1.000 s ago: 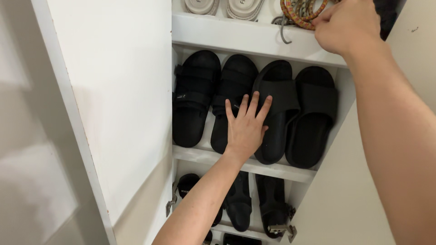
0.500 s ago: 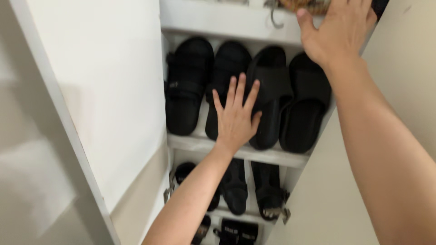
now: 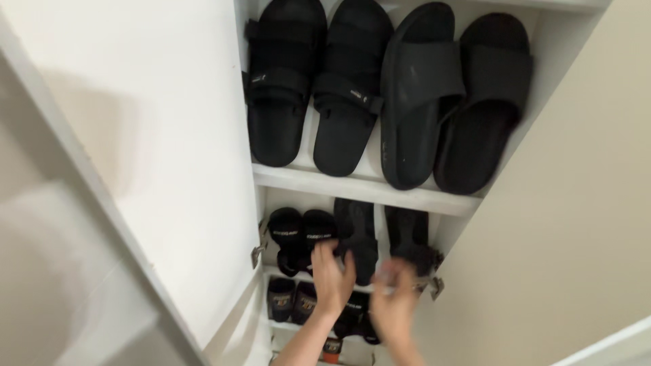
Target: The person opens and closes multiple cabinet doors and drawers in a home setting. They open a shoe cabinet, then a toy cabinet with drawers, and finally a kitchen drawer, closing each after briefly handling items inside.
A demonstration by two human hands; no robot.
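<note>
Scanning from the left, I see the open white cabinet door point(image 3: 169, 135), then the narrow shoe cabinet. Its upper shelf point(image 3: 359, 188) carries a pair of black strap sandals point(image 3: 315, 81) and a pair of black slides point(image 3: 451, 95), leaned heel-down so they fit the shallow depth. Below, my left hand point(image 3: 331, 276) reaches onto the lower shelf, fingers curled loosely against a black sandal point(image 3: 357, 238) stood toe-down; motion blur stops me telling whether it grips. My right hand point(image 3: 393, 298) sits just beside it, under a second dark sandal point(image 3: 409, 237), blurred too, so its hold is unclear.
</note>
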